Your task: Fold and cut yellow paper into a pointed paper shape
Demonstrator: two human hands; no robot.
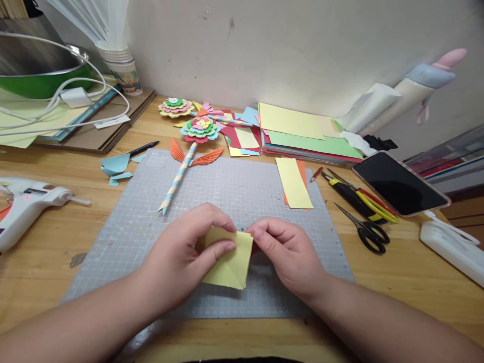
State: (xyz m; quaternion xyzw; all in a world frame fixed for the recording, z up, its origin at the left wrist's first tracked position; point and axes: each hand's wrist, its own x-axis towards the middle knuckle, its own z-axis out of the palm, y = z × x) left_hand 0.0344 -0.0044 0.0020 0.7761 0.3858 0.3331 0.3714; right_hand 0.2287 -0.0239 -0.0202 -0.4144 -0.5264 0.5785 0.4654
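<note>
A folded square of yellow paper [230, 264] is held above the grey cutting mat [124, 242]. My left hand [200, 242] grips it from the left, thumb on the near face and fingers behind. At its upper right corner, my right hand [283, 252] pinches the paper between thumb and forefinger. Several layers show along the paper's right edge. Beyond my hands lies a paper flower [201, 129] with a striped paper stem [177, 179] and orange pleated leaves [206, 157]. Yellow and orange paper strips [294, 183] rest on the mat's right side.
A white glue gun [34, 206] lies at left, near blue paper scraps [115, 164] and a black pen [143, 148]. On the right are black scissors [368, 232], pliers [355, 196], a phone [401, 181] and a power strip [449, 247]. Stacked coloured paper [302, 123] is by the wall.
</note>
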